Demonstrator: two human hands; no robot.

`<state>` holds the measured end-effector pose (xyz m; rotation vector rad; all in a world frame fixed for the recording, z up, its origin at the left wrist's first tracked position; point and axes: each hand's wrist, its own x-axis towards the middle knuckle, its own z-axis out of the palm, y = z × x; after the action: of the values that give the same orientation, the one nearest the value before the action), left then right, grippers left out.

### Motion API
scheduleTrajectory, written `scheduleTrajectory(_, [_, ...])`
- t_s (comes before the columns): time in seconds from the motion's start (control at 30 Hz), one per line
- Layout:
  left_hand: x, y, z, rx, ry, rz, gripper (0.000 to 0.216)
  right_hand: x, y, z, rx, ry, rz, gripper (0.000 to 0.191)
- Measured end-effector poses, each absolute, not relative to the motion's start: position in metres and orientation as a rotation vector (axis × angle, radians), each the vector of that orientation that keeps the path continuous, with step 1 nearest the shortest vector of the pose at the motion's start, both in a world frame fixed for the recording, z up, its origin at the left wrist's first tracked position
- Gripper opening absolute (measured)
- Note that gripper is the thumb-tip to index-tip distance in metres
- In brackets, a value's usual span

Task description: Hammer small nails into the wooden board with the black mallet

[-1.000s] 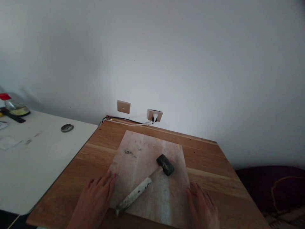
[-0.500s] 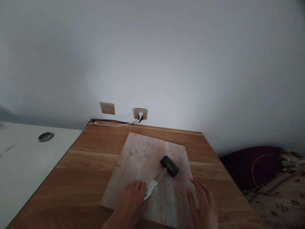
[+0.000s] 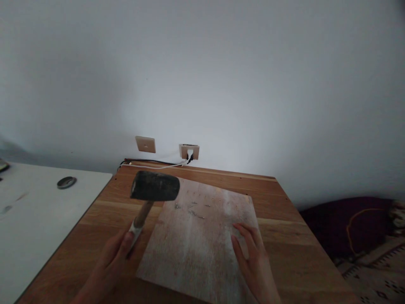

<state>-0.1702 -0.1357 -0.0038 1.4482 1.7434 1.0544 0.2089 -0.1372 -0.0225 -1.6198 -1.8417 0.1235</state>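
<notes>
One wooden counter [image 3: 284,219] carried a pale board [image 3: 202,249] flat across its middle; over the board's left edge a black-headed hammer [image 3: 155,185] hung clear of the surface, its handle gripped in the closed fingers of the left hand [image 3: 110,261]. The right hand [image 3: 253,257] lay open and flat on the board's right side, and small nails [image 3: 194,211] lay loose near its far edge. By my judgement the hammer was in hand and the board steadied; a strike would need a nail stood upright, fingers clear.
</notes>
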Motion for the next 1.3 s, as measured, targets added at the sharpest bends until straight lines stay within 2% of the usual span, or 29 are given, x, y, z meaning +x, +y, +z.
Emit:
scheduleTrajectory(0.07, [-0.183,-0.137,-0.002,1.433,1.820,1.032,0.065,0.195,-0.133,-0.033,-1.629,-1.954,0.145,0.036])
scheduleTrajectory(0.27, [-0.195,-0.140,0.008,1.386,2.007,0.992,0.074,0.157,-0.133,-0.074,-1.703,-2.068,-0.114,0.061])
scheduleTrajectory(0.4, [-0.196,-0.132,0.005,1.411,2.003,0.940,0.075,0.158,-0.134,-0.076,-1.688,-2.194,-0.087,0.062])
scheduleTrajectory(0.73, [-0.192,-0.130,-0.007,1.556,1.829,0.803,0.046,0.177,-0.120,-0.063,-1.650,-2.406,0.054,0.066])
scheduleTrajectory(0.97, [-0.194,-0.138,-0.008,1.580,1.847,0.838,0.042,0.180,-0.119,-0.064,-1.729,-2.336,-0.005,0.067])
scheduleTrajectory(1.3, [-0.191,-0.143,-0.018,1.580,1.811,0.706,0.044,0.172,-0.111,-0.068,-1.799,-2.319,-0.002,0.064])
